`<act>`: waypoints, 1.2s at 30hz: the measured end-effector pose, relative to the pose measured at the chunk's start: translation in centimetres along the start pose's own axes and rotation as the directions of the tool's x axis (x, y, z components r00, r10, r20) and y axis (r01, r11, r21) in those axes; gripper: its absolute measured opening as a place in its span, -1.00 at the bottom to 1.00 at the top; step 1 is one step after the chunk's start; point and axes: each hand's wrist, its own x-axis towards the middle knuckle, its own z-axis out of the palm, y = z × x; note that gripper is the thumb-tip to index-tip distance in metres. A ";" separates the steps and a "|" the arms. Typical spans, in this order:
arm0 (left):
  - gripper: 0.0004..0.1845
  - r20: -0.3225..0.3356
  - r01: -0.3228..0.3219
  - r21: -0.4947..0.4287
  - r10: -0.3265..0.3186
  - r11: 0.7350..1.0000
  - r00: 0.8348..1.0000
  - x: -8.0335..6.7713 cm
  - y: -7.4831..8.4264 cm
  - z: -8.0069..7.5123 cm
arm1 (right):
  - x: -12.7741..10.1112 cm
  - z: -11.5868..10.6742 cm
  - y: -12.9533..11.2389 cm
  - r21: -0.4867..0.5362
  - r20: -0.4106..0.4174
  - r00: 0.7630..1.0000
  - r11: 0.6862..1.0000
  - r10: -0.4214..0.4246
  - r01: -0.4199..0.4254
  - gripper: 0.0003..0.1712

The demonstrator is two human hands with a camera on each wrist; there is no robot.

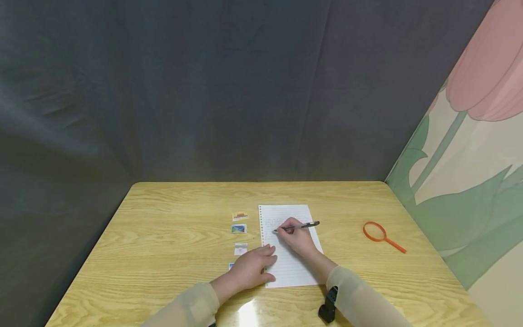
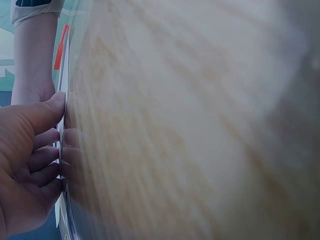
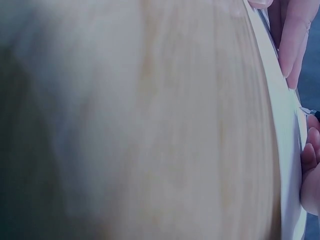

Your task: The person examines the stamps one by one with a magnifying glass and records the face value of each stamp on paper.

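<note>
A lined sheet of paper with punched holes along its left side lies on the wooden table, faint handwriting near its top. My right hand pinches a black pen, its tip on the paper in the upper left part. With fingers spread, my left hand rests on the paper's lower left edge. In the left wrist view the fingertips press at the sheet's edge. The right wrist view catches the pen tip close over the page beside the right fingers.
Left of the paper several small stamps run in a column: a yellowish one, a blue-green one, a grey-white one and one partly under the left hand. An orange magnifying glass lies at the right. A dark curtain hangs behind.
</note>
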 end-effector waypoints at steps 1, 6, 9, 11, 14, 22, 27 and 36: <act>-0.42 0.000 0.000 0.000 0.000 1.000 1.000 0.0 0.0 0.0 | 0.0 0.0 0.0 -0.002 0.001 1.000 1.000 -0.002 0.002 -0.87; -0.42 -0.004 -0.002 0.004 0.002 1.000 1.000 0.0 0.0 0.1 | 0.0 0.2 0.0 -0.024 0.016 1.000 0.999 -0.025 0.025 -0.86; -0.42 -0.005 -0.001 0.006 0.001 1.000 1.000 0.0 -0.1 0.1 | 0.0 0.2 0.0 -0.036 0.026 0.999 0.998 -0.043 0.044 -0.87; -0.42 -0.005 -0.001 0.007 0.001 1.000 1.000 0.0 0.0 0.1 | 0.0 0.1 -0.1 -0.040 0.029 0.999 0.998 -0.043 0.044 -0.87; -0.43 -0.004 0.000 0.009 0.000 1.000 1.000 0.0 0.0 0.0 | -0.1 0.0 -0.3 -0.043 0.030 0.999 0.999 -0.031 0.032 -0.87; -0.42 0.003 0.004 0.020 -0.004 1.000 1.000 0.0 0.1 -0.1 | -0.7 -0.2 -0.5 -0.061 0.054 0.999 0.998 -0.008 0.011 -0.87; -0.43 -0.002 -0.001 0.029 0.001 1.000 1.000 0.0 0.0 0.0 | -1.1 -0.2 -0.5 -0.051 0.098 0.994 0.998 -0.043 0.048 -0.87; -0.43 0.002 0.005 0.019 -0.005 1.000 1.000 0.1 0.0 0.0 | -1.1 -0.4 -0.1 -0.053 0.085 0.994 0.995 -0.075 0.079 -0.83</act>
